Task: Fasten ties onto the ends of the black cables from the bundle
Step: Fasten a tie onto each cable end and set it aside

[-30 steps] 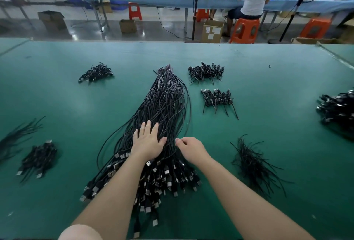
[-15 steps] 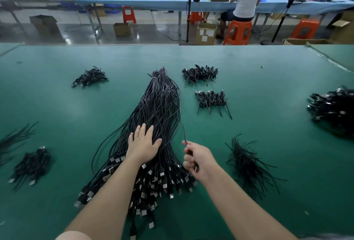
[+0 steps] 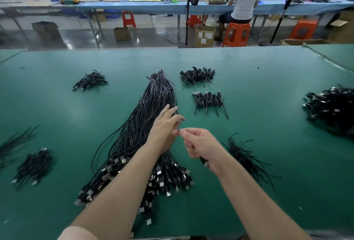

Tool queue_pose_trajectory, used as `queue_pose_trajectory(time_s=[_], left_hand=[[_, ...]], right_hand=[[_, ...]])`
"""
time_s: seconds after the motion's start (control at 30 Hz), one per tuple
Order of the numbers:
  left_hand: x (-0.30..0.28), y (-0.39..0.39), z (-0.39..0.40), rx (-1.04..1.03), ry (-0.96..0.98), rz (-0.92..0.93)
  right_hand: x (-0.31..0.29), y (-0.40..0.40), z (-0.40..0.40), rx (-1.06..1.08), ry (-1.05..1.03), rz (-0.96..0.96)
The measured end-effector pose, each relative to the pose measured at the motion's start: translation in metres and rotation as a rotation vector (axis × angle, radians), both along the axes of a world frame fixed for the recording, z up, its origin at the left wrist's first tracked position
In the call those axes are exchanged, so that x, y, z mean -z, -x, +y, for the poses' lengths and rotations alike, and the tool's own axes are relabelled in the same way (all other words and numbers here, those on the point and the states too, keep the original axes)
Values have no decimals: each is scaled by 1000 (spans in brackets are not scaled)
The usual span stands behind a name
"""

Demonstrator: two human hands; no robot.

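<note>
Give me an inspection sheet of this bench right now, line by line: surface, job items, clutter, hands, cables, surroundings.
Surface: green table, no damage visible.
Job's things: large cable bundle lying at centre, plug ends nearest the person; loose ties piled right of it.
Clutter: small coiled cable piles spread around the bundle.
Grippers: right hand grips one black cable; left hand is raised beside it, fingers extended.
Cables: nothing seen off the table's edge.
Surroundings: seated worker at blue bench; orange stools.

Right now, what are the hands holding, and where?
The right hand grips one black cable near its plug end. The left hand pinches something tiny, too small to tell.
</note>
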State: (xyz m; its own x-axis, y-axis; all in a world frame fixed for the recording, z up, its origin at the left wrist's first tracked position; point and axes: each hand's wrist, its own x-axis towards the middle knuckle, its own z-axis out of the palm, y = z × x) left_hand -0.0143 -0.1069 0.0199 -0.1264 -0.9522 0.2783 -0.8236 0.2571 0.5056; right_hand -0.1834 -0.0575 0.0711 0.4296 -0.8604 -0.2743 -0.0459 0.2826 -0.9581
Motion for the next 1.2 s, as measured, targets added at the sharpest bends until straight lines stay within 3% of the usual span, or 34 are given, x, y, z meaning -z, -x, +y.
queue_pose_trajectory(time_s=[0.1, 0.27, 0.33, 0.5, 0.7, 0.87, 0.93, 1.07, 1.2], left_hand=[[-6, 2, 5, -50, -46, 138], [4, -32, 16, -202, -106, 107], [9, -51, 20, -269, -114, 101], [17, -82, 26, -322, -34, 112], [12, -102, 30, -441, -110, 28], [-4, -94, 33, -570, -448, -338], [-13, -81, 31, -555, -532, -518], [-44, -43, 31, -416, -444, -748], [-93, -20, 34, -297, -440, -607]], right_hand=[[-21, 23, -10, 56, 6, -209], [-57, 58, -32, 108, 11, -660], [-69, 72, -42, 121, -8, -756], [-82, 92, -55, 194, -68, -804], [-83, 117, -62, 224, -150, -920], [-74, 108, -54, 237, -173, -596], [-71, 93, -48, 263, -209, -512], [-67, 65, -40, 303, -277, -500], [-60, 58, -39, 389, -327, -656]])
